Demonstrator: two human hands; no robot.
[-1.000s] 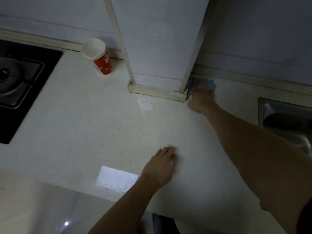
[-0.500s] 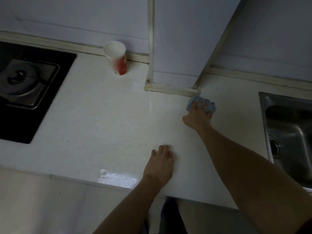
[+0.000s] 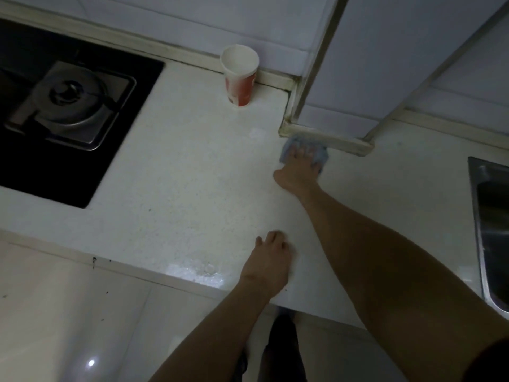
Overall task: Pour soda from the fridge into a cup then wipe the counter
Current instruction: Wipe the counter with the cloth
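A red and white paper cup (image 3: 240,75) stands upright at the back of the white counter (image 3: 176,188), against the wall. My right hand (image 3: 296,172) presses a blue cloth (image 3: 319,153) flat on the counter, right at the foot of the tiled column (image 3: 344,78). Its fingers lie spread over the cloth. My left hand (image 3: 268,260) rests on the counter near the front edge, fingers slightly bent, holding nothing. No soda bottle is in view.
A black gas hob (image 3: 63,106) with a steel burner fills the left of the counter. A steel sink (image 3: 493,230) lies at the right edge. A wet shiny patch (image 3: 198,274) sits at the counter's front edge, left of my left hand.
My right hand has slid the blue cloth leftwards along the foot of the column, from its right corner towards its left corner. My left hand stayed in place on the counter.
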